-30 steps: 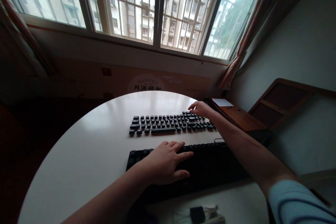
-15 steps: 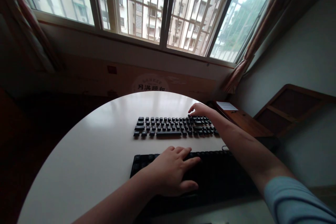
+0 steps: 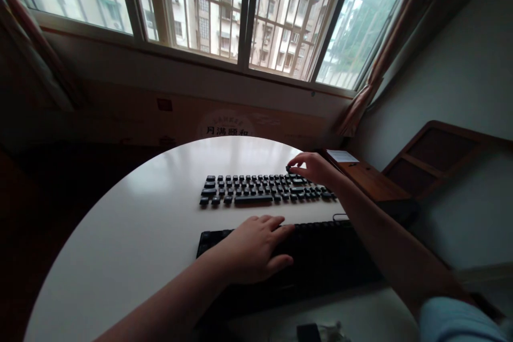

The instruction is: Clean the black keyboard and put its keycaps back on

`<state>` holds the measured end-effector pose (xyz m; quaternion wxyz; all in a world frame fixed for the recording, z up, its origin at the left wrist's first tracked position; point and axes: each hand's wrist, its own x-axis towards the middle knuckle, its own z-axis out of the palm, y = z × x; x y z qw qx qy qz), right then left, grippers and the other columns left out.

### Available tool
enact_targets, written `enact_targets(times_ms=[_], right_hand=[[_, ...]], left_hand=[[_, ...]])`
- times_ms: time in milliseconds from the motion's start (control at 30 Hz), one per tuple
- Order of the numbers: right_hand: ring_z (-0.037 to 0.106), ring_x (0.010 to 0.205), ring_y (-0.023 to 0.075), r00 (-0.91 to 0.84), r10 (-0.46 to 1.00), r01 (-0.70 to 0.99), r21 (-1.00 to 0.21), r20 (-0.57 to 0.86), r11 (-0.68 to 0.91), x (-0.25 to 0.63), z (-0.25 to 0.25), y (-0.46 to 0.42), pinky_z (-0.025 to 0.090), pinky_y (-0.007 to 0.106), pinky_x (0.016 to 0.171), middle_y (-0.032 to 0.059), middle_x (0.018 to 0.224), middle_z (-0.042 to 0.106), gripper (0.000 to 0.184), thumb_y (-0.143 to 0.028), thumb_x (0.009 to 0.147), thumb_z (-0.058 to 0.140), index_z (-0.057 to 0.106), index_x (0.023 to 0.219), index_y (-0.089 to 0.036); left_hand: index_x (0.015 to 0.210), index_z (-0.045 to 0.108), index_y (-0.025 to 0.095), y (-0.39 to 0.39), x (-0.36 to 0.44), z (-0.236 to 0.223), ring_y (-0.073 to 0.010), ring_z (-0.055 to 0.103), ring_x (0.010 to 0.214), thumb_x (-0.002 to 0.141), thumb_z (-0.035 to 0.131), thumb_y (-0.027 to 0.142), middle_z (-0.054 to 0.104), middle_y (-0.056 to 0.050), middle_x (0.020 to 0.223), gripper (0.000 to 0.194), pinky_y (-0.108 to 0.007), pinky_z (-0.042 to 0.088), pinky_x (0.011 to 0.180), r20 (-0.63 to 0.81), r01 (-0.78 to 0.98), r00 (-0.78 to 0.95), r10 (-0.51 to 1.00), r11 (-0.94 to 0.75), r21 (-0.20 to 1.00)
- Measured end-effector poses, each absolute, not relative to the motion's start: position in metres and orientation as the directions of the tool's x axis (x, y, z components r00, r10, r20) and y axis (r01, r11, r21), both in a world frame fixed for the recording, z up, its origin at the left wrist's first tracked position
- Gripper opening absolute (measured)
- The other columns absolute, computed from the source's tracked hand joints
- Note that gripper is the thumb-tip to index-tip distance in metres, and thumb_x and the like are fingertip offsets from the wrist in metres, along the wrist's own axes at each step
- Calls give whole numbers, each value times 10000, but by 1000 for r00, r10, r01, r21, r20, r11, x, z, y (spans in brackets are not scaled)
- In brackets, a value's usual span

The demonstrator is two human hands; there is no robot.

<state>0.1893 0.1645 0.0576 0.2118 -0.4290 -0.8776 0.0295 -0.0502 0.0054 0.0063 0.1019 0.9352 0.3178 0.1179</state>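
My right hand (image 3: 315,166) is at the far right end of several rows of loose black keycaps (image 3: 252,191) laid out on the white table. Its thumb and fingertips pinch one small dark keycap (image 3: 288,169), just behind the top row. Nearer to me lies a black keyboard (image 3: 320,256), most of its keys too dark to make out. Across its left half rests my left hand (image 3: 256,248), palm down with the fingers spread and nothing held. A long space bar keycap (image 3: 253,200) lies in the front row.
The round white table (image 3: 120,224) curves away on the left and back. A thin cable (image 3: 340,216) loops behind the keyboard. At the front edge sits a dark block (image 3: 308,333) beside small blurred items. A wooden cabinet (image 3: 360,171) with paper stands at right.
My right hand has lifted slightly, and a keycap now shows between its fingertips. My left hand stays spread on the keyboard. The view has shifted a little.
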Motion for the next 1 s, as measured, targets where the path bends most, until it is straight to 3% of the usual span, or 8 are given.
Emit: enact_targets(times_ms=[133, 233, 400, 567, 1000], right_hand=[[648, 767, 158, -511, 774, 643, -431, 374, 633, 214, 67, 79, 484, 254, 656, 65, 967, 729, 205, -335, 863, 663, 758, 981, -197], [643, 735, 140, -581, 771, 627, -461, 261, 628, 221, 68, 37, 492, 251, 661, 58, 973, 724, 174, -302, 865, 660, 759, 978, -215], [662, 842, 164, -675, 729, 656, -355, 118, 666, 217, 55, 18, 478, 268, 780, 43, 941, 726, 152, -182, 846, 659, 755, 958, -219], [656, 861, 175, -669, 738, 706, -234, 89, 668, 213, 47, 17, 449, 277, 788, 38, 944, 725, 162, -164, 850, 652, 752, 964, -219], [654, 835, 178, -662, 749, 732, -199, 16, 651, 209, 43, 17, 431, 277, 757, 34, 894, 727, 133, -170, 836, 675, 759, 926, -218]], left_hand=[[1205, 578, 205, 14, -55, 13, -273, 592, 1103, 952, 485, 401, 653, -92, 1197, 334, -412, 458, 937, 208, 648, 686, 698, -715, 262], [1004, 613, 200, 19, -59, 15, -256, 617, 966, 943, 489, 341, 672, -79, 1037, 198, -383, 481, 826, 228, 722, 609, 760, -650, 237], [841, 574, 198, 23, -62, 13, -218, 598, 839, 937, 485, 333, 633, -56, 906, 188, -338, 467, 737, 256, 768, 542, 800, -596, 236], [798, 537, 200, 27, -64, 10, -203, 578, 805, 931, 480, 318, 605, -40, 854, 186, -321, 445, 704, 269, 766, 516, 813, -579, 279], [765, 535, 199, 33, -68, 8, -194, 571, 746, 919, 470, 346, 620, -40, 824, 223, -308, 410, 671, 189, 778, 518, 834, -552, 300]])
